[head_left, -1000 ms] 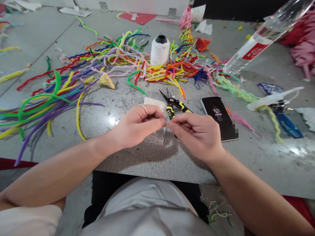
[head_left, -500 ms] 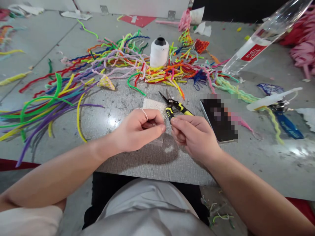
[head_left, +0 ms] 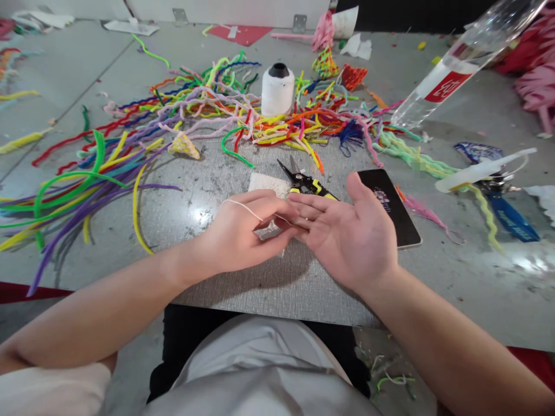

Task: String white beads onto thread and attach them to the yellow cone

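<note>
My left hand [head_left: 243, 231] is closed in a pinch on a thin white thread [head_left: 243, 208] that loops over its knuckles. My right hand [head_left: 351, 237] lies palm up beside it, fingers stretched out, with the left fingertips touching its fingers. A small clear plastic bag [head_left: 265, 232] lies on the grey board [head_left: 260, 283] under both hands. Yellow-and-black snips [head_left: 306, 184] rest just beyond the hands, next to a white pad [head_left: 269, 183].
A heap of coloured pipe cleaners [head_left: 173, 121] spreads across the far and left side. A white thread spool [head_left: 277, 91] stands behind it. A black phone [head_left: 394, 205] lies to the right, a clear bottle [head_left: 451, 75] and blue keyring [head_left: 511, 216] farther right.
My right hand has turned palm up and spread its fingers; before it was pinched against the left. The left hand's thread now stretches toward the right palm.
</note>
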The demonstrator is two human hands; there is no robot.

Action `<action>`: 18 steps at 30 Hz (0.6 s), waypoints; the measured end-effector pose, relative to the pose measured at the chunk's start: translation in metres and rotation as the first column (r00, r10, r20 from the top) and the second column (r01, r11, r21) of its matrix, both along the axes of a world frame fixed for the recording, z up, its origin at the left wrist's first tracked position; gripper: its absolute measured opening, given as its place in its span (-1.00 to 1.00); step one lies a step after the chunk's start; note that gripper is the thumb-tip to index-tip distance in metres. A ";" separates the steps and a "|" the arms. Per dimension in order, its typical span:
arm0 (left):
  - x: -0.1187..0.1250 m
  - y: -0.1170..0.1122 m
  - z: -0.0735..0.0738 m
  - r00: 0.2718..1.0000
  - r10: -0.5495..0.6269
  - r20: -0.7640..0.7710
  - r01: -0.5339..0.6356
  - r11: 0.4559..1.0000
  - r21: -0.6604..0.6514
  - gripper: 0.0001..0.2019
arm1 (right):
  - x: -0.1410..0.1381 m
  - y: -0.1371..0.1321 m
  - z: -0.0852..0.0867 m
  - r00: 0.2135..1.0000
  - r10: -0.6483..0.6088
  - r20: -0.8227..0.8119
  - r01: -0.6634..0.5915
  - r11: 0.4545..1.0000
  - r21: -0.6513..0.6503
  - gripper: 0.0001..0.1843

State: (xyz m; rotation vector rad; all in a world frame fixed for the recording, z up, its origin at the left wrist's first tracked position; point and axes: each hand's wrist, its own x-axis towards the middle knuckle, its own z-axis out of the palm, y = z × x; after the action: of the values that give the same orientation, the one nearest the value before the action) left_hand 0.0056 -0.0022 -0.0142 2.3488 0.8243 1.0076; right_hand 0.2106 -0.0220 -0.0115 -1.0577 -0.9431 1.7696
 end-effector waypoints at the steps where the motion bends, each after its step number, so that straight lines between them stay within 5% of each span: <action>1: -0.001 0.000 -0.001 1.000 -0.005 -0.017 0.005 1.000 0.012 -0.86 | 0.000 0.000 0.000 1.000 0.016 0.024 -0.017 1.000 0.020 -0.02; 11: -0.002 0.004 -0.005 0.994 -0.033 -0.103 0.039 0.998 0.056 -0.82 | -0.005 -0.008 0.002 0.992 0.087 -0.092 -0.084 0.996 0.034 -0.19; 18: -0.004 0.013 0.001 0.999 0.049 -0.014 -0.050 0.993 -0.105 -0.84 | -0.001 0.000 0.002 1.000 0.014 0.006 -0.015 0.996 0.089 -0.09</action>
State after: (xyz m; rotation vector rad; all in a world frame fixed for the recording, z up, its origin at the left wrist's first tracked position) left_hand 0.0015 0.0105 -0.0133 2.2577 0.9218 0.9477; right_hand 0.2099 -0.0224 -0.0092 -1.0017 -1.0257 1.7212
